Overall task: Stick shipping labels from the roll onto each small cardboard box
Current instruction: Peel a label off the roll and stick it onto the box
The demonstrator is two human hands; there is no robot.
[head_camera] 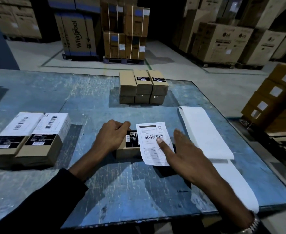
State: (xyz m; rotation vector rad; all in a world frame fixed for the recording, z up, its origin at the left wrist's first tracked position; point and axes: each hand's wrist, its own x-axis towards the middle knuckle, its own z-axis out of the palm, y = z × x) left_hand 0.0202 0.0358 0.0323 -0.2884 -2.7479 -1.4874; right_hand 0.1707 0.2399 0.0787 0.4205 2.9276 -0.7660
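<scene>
A small cardboard box [128, 152] with a black sticker lies at the table's middle. My left hand [112, 135] grips its left end, fingers curled over the far edge. A white shipping label [151, 132] with a barcode covers the box's right part and hangs over its near edge. My right hand [181, 149] is spread flat, its forefinger pressing the label just below the barcode. The strip of label backing [204, 130] lies to the right, trailing toward the table's near edge.
Two boxes [30, 141] bearing white labels sit at the left. A stack of several boxes [143, 86] with only black stickers stands at the table's far side. The scratched blue table [122, 186] ends close in front. Large cartons on pallets surround the floor beyond.
</scene>
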